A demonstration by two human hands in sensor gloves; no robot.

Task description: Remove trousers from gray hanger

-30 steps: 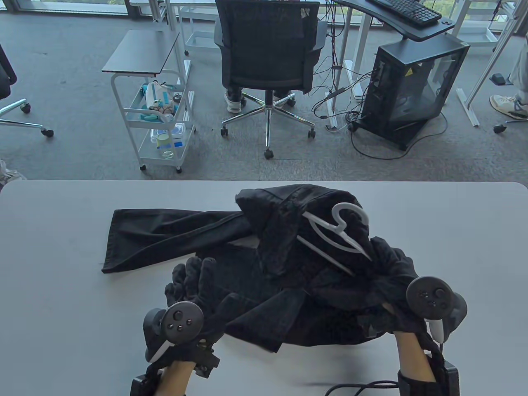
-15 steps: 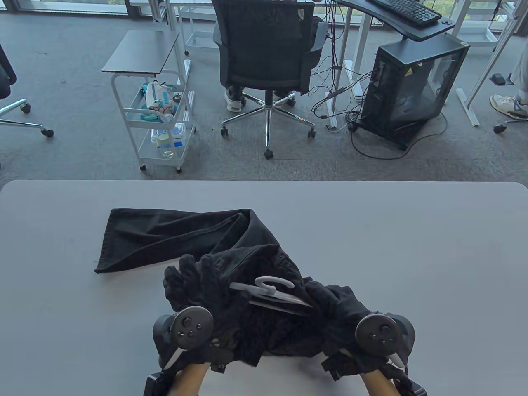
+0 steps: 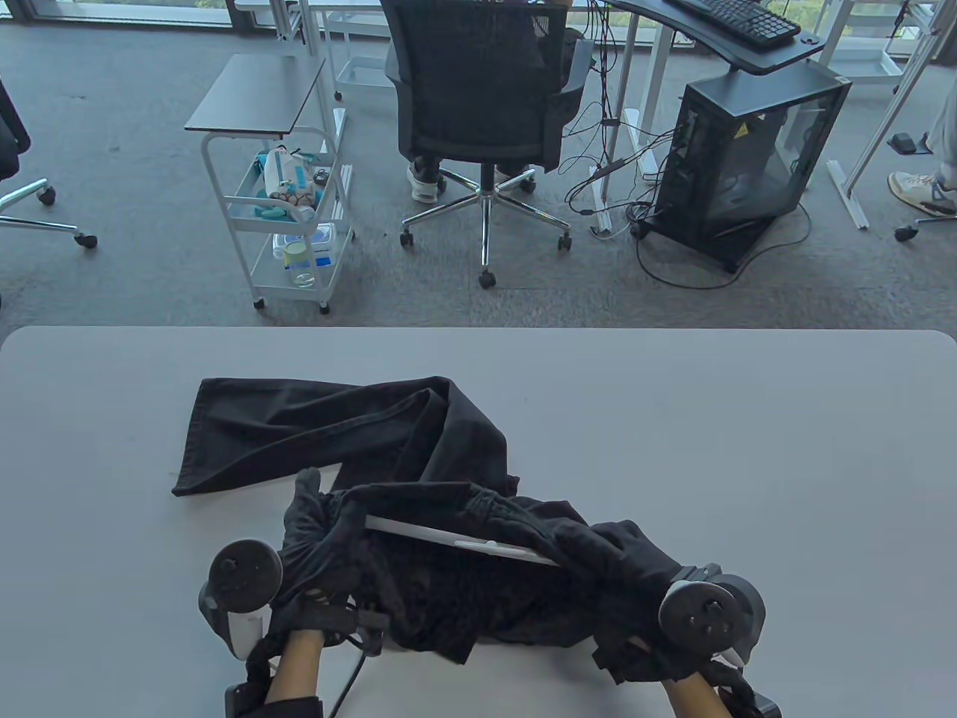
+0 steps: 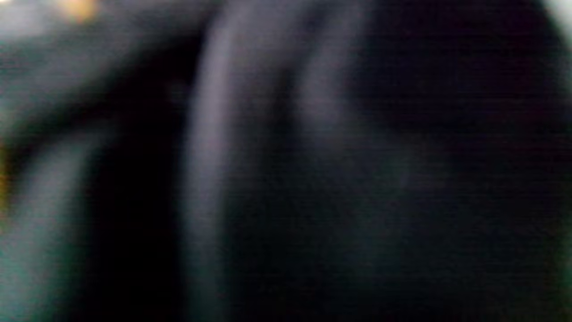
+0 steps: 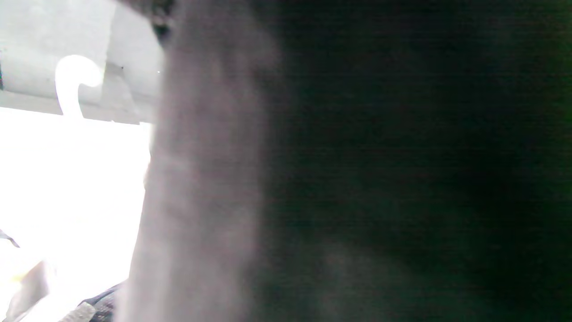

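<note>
The black trousers [image 3: 314,426] lie on the table, one leg stretched to the left and the waist bunched at the front. The gray hanger [image 3: 456,538] shows only as a pale bar inside the waistband. My left hand [image 3: 314,523] grips the waistband at the bar's left end. My right hand [image 3: 620,557] grips the bar's right end together with cloth. The left wrist view shows only blurred dark fabric [image 4: 313,179]. The right wrist view shows dark fabric [image 5: 357,179] and the hanger's hook [image 5: 71,85] at the upper left.
The gray table [image 3: 748,449] runs wide to the right and behind the trousers. Beyond its far edge stand an office chair [image 3: 478,112], a white cart [image 3: 277,202] and a computer case [image 3: 748,164] on the floor.
Both hands pulled the hanger and waist toward the front edge. The hanger now lies edge-on, its hook out of sight. My left hand moved left, spreading the waistband along the bar.
</note>
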